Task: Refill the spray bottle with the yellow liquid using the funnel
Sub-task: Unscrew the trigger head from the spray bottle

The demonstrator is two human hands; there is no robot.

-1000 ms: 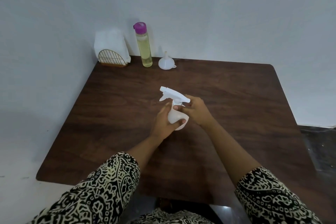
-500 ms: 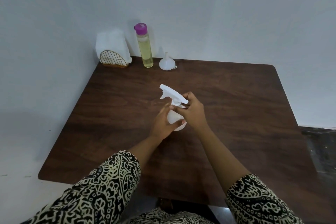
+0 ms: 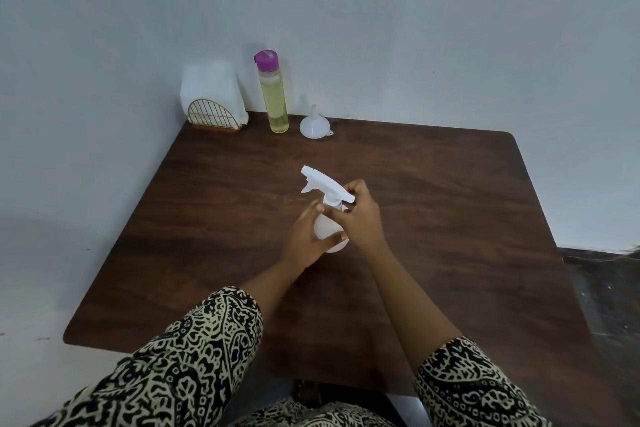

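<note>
Dark wood table (image 3: 433, 201) against a plain wall is holding everything. Along the back edge, the napkin holder (image 3: 214, 114), the tall bottle of yellow liquid (image 3: 274, 97) and the funnel (image 3: 314, 125) are sitting well apart from the action, I guess waiting their turn. Mid-table, the left hand (image 3: 304, 239) is wrapping its fingers round the spray bottle (image 3: 325, 229) to steady it. The right hand (image 3: 360, 215) is pinching the collar under the spray head (image 3: 322, 180), probably unscrewing it. Versus a second ago, the right fingers are sitting higher up the neck, and the head's still on.
</note>
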